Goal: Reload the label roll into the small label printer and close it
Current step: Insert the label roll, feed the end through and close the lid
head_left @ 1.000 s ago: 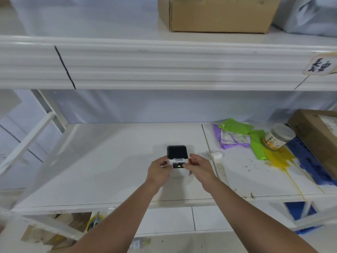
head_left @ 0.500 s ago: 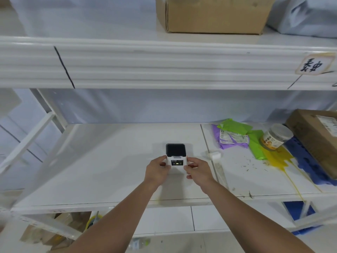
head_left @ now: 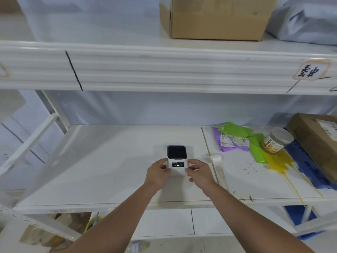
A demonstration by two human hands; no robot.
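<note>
A small white label printer (head_left: pixel 176 157) with a dark lid panel and a lit front display stands on the white shelf board (head_left: pixel 109 161), lid down. My left hand (head_left: pixel 158 173) touches its left side with thumb and fingertips. My right hand (head_left: pixel 197 171) touches its right side the same way. Both hands sit at the printer's near lower corners. A small white block (head_left: pixel 214 158), possibly the label roll, lies on the shelf to the printer's right, apart from both hands.
Purple and green mailer bags (head_left: pixel 237 141), a tipped jar (head_left: pixel 277 140) with a yellow spill, blue foam and a cardboard box (head_left: pixel 317 141) crowd the shelf's right end. The upper shelf beam (head_left: pixel 164 70) hangs overhead with a box (head_left: pixel 215 17) on it.
The printer has shifted slightly away from me on the shelf, and my hands moved with it from covering its front to gripping its sides, showing the display.
</note>
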